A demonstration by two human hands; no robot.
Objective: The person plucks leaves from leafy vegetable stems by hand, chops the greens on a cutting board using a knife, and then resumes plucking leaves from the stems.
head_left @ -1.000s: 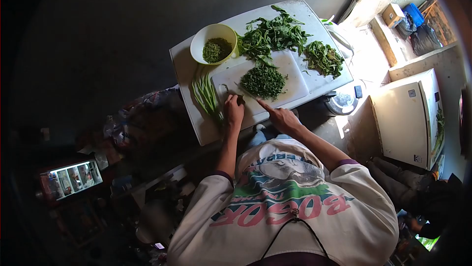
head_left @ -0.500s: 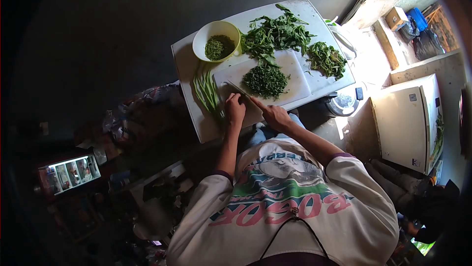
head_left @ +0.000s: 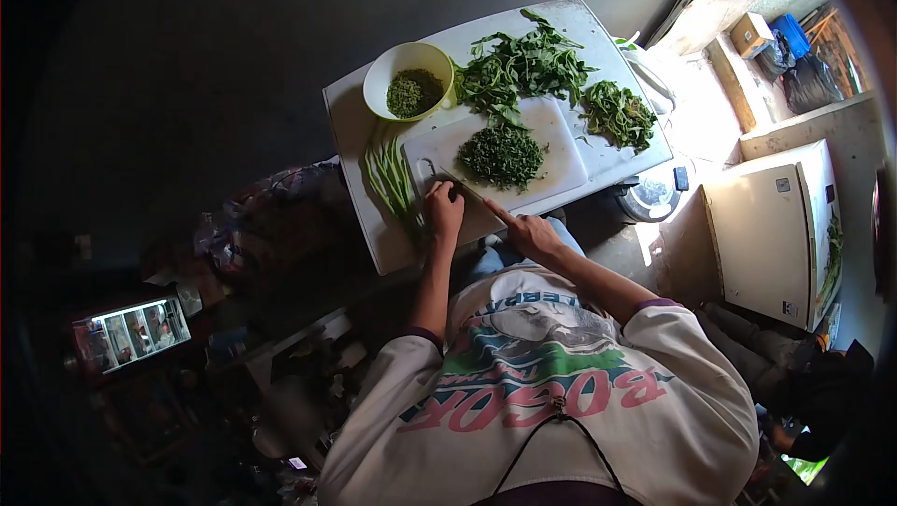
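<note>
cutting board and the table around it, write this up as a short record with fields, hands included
surface: white cutting board on a white table
on board: chopped greens, heaped
right hand: holds a knife, index finger extended
left hand: curled at the board's near left part, close to the blade; what its fingers cover is unclear
bowl: beyond the board, chopped green bits inside
beyond board: leafy greens
right of board: smaller leafy pile
left of board: long green stalks
</note>
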